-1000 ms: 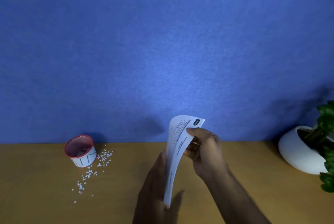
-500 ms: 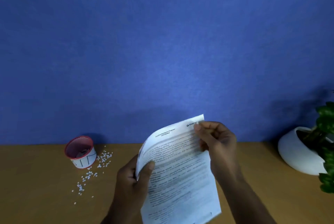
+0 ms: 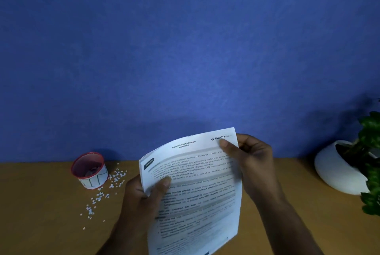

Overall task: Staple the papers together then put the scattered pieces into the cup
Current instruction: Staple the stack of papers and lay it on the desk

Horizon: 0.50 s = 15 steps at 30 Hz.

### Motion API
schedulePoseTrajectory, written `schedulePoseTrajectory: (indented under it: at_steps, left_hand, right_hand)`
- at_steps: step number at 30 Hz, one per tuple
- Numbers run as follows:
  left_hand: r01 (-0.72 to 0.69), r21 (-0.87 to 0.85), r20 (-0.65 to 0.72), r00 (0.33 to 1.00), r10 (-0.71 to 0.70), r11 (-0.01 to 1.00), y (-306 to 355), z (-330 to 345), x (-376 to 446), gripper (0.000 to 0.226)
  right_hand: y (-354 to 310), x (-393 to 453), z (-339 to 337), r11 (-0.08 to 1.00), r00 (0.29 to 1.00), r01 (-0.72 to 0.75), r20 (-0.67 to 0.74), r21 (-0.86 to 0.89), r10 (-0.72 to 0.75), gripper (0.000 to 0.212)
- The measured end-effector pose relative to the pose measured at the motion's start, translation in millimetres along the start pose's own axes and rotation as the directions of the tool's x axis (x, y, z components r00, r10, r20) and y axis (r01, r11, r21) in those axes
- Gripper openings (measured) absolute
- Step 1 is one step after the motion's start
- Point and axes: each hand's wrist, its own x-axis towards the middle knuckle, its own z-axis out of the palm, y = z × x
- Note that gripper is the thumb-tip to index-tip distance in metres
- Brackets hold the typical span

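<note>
Since a second ago I have turned the white printed papers (image 3: 197, 189) from edge-on to face me, so the text side is now open to my view, and my left hand (image 3: 144, 199) has shifted from flat against the sheet to pinching its left edge. The sheets are raised above the brown wooden table (image 3: 41, 213), tilted with the top leaning away toward the blue textured wall (image 3: 185, 49) and slightly bowed across the middle.

My left hand is closed on the papers, thumb on the printed face just below the upper left corner, fingers hidden behind. My right hand (image 3: 253, 164) grips the upper right corner, thumb pressed beside the printed logo, the other fingers curled behind the edge. Whether there is more than one sheet I cannot tell from here.

The small white paper cup with a red rim and red inside (image 3: 89, 170) stands on the table to the left of the papers, near the wall, leaning a little toward me. The scattered small white pieces (image 3: 107, 189) lie on the table just beside the cup, to its right, and trail down toward me on the left of my left hand.

On the far right a white rounded plant pot (image 3: 333, 170) sits against the wall with green leaves (image 3: 372, 172) hanging over it.
</note>
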Motion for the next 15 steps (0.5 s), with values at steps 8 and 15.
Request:
schedulePoseTrajectory:
  at_steps: [8,15]
  left_hand:
    - [0.007,0.010,0.007,1.000,-0.007,1.000,-6.1,-3.6,3.5,0.017]
    - [0.014,0.043,0.016,1.000,-0.014,0.999,-6.8,-6.9,3.5,0.032]
  right_hand:
    - [-2.9,-0.7,2.6,1.000,0.999,0.016,-0.032,0.004,-0.016,0.012]
    - [3.4,3.9,1.8,0.998,0.998,0.000,-0.063,0.064,0.004,0.022]
